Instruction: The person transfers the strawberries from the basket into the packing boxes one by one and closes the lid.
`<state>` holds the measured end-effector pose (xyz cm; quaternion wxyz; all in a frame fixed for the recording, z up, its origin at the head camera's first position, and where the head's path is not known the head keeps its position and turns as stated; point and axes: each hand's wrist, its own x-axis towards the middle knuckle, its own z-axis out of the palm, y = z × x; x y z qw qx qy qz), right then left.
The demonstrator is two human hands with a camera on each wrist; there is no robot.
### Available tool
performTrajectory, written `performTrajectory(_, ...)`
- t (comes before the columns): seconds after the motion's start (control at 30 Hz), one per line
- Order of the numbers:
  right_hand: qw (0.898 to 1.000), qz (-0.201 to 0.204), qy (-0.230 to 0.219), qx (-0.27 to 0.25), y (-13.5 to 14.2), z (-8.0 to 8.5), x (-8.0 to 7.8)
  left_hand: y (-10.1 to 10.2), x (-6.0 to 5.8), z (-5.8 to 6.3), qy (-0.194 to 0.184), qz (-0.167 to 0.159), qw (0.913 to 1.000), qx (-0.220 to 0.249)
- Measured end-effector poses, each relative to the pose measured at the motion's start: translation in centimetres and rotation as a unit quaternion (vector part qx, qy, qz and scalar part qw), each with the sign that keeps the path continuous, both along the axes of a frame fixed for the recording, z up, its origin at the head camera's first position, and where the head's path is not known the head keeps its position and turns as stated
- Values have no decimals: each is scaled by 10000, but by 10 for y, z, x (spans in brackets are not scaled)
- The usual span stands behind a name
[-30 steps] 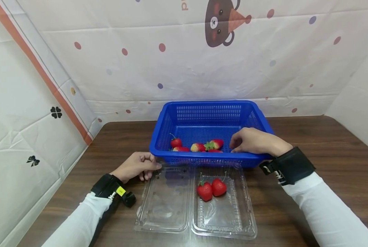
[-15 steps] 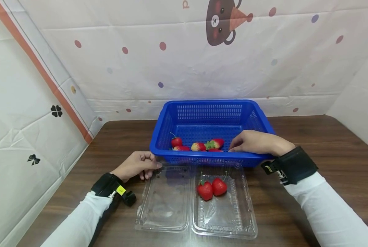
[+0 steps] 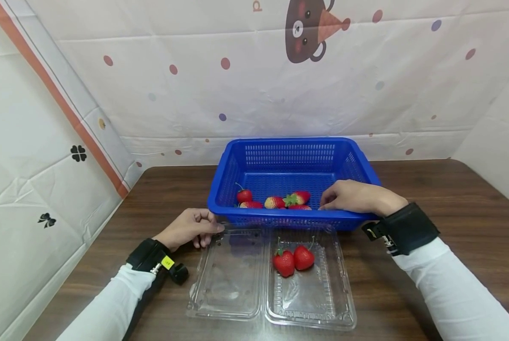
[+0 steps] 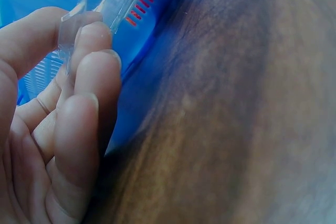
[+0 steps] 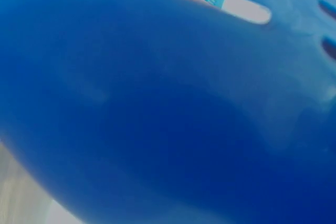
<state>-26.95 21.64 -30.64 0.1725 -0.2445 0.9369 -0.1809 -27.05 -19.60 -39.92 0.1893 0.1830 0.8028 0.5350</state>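
A clear plastic clamshell container (image 3: 237,284) lies open on the table, with two red strawberries (image 3: 284,264) in its right half. At the far left corner my left hand (image 3: 188,229) pinches the clear rim between thumb and fingers, which the left wrist view confirms. Behind the container stands a blue plastic basket (image 3: 290,156). Several strawberries (image 3: 274,202) lie along its near side. My right hand (image 3: 359,196) reaches over the near right rim, fingers bent down inside. The rim hides its fingertips, so I cannot tell what they hold. Blue basket wall (image 5: 157,103) fills the right wrist view.
The brown wood-grain table (image 3: 152,289) carries everything. A white printed sheet (image 3: 173,94) hangs behind it and along both sides. Black straps with small devices sit on both wrists (image 3: 410,229).
My right hand dips slightly lower in the basket, then shifts a little right. One strawberry near its fingers shows a bit further to the right. My left hand keeps its pinch.
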Motion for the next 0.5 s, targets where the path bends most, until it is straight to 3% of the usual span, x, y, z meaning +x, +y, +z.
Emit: performTrajectory(0.5, 9992, 29, 10, -399, 3, 0, 0, 1, 0, -1, 3, 37, 10000, -39)
